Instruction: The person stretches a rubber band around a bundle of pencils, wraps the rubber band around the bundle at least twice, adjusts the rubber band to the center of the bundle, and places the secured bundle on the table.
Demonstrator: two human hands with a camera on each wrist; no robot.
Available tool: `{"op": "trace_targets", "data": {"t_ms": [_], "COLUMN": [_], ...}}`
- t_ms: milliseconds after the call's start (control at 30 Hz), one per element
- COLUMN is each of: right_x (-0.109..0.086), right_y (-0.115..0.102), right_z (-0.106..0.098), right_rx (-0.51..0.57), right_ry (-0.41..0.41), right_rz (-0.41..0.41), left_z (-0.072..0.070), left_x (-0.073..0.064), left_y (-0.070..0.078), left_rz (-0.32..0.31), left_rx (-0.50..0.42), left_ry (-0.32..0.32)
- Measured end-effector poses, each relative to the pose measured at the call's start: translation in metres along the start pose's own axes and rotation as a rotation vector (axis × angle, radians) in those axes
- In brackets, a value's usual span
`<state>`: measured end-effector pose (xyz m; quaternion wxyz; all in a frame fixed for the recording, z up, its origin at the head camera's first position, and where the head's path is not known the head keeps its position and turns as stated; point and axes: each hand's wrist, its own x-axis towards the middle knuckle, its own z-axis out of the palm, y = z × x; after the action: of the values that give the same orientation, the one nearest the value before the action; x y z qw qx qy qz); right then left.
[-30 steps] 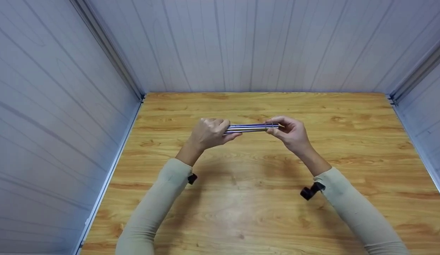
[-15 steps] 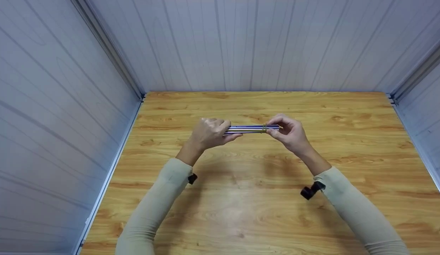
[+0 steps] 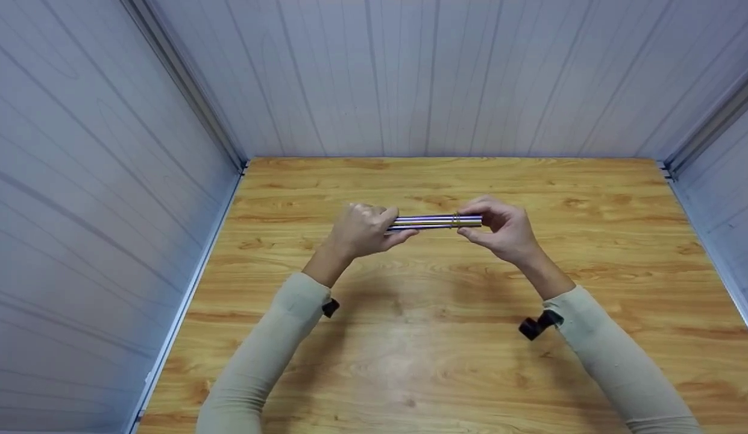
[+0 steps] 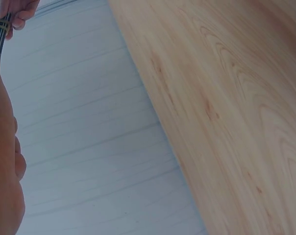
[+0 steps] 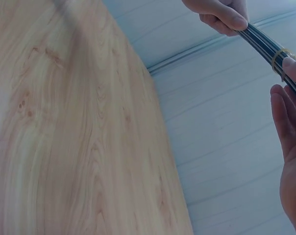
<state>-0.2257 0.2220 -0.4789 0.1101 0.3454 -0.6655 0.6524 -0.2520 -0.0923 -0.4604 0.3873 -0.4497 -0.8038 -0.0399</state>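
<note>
A bundle of slim, shiny, pencil-like sticks (image 3: 425,222) is held level above the table in the head view; their exact kind cannot be told. My left hand (image 3: 363,231) grips its left end, fingers wrapped over the top and thumb along the near side. Around the bundle near its right end sits a yellowish rubber band (image 5: 277,60). There my right hand (image 3: 500,226) pinches the bundle between thumb and fingers, close to the band. In the left wrist view, the left hand (image 4: 3,161) covers much of the bundle.
Below the hands lies a wood-grain table (image 3: 398,343). Pale panelled walls (image 3: 398,78) border its back and both sides. A small black device (image 3: 532,328) hangs at the right sleeve, and another (image 3: 330,308) at the left.
The rubber band, partly drawn out toward the right fingers a second ago, now lies around the bundle. A yellow loop past the right end is gone from sight. Both hands shifted slightly right.
</note>
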Motion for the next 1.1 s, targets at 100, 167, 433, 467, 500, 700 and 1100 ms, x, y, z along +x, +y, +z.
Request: {"op": "trace_targets", "data": {"t_ms": [100, 167, 433, 467, 500, 700, 1100], "right_x": [0.0, -0.001, -0.002, -0.001, -0.001, 0.002, -0.002], "right_y": [-0.002, -0.004, -0.004, -0.004, -0.005, -0.003, -0.003], "right_z": [0.0, 0.0, -0.002, -0.002, -0.002, 0.0, 0.007], "right_rx": [-0.007, -0.017, -0.01, -0.012, -0.014, -0.008, -0.036], "right_ry": [-0.01, -0.008, -0.049, -0.057, -0.066, -0.118, -0.093], "right_rz": [-0.007, -0.003, 0.002, -0.002, -0.006, -0.049, 0.043], "left_z": [-0.001, -0.001, 0.0, 0.0, -0.001, -0.004, -0.009], "left_x": [0.002, 0.002, 0.0, 0.0, 0.0, 0.0, 0.008], "left_y": [0.004, 0.006, 0.011, 0.011, 0.011, 0.012, 0.022], "left_rz": [0.004, 0.001, -0.022, -0.023, -0.024, -0.037, -0.113], "left_rx": [0.008, -0.004, -0.079, -0.082, -0.087, -0.094, -0.299], "left_ry": [-0.024, -0.049, -0.135, -0.14, -0.144, -0.161, -0.188]}}
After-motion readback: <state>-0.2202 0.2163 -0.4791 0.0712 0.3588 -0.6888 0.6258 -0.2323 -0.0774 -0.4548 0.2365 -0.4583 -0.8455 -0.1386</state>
